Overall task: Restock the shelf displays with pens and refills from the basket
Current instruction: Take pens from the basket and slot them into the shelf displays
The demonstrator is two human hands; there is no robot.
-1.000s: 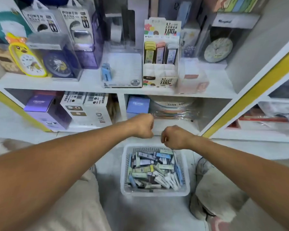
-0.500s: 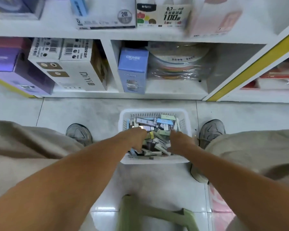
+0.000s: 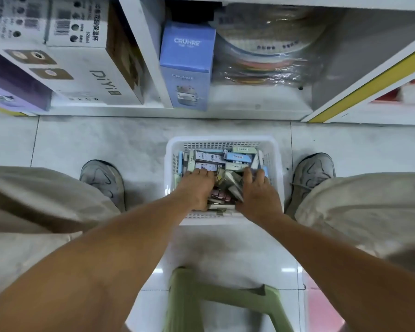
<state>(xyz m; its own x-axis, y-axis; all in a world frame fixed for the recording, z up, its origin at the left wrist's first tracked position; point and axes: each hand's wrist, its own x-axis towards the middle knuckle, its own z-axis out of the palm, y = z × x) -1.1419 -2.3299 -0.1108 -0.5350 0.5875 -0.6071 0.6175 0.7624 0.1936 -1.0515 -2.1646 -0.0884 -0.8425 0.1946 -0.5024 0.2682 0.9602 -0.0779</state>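
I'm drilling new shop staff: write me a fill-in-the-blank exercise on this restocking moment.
1. Both hands reach into the white ____ on the floor.
2. The blue CRUHRE box stands on the bottom ____.
3. A shoe sits on each ____ of the basket.
4. Below the arms is a ____ stool.

Missing words: basket; shelf; side; green

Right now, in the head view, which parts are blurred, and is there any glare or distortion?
Head view: the green plastic stool at the bottom edge is motion-blurred; small bright glare spots sit on the glossy floor tiles; the wide lens bends the white shelf edge; the white plastic basket is fairly sharp.
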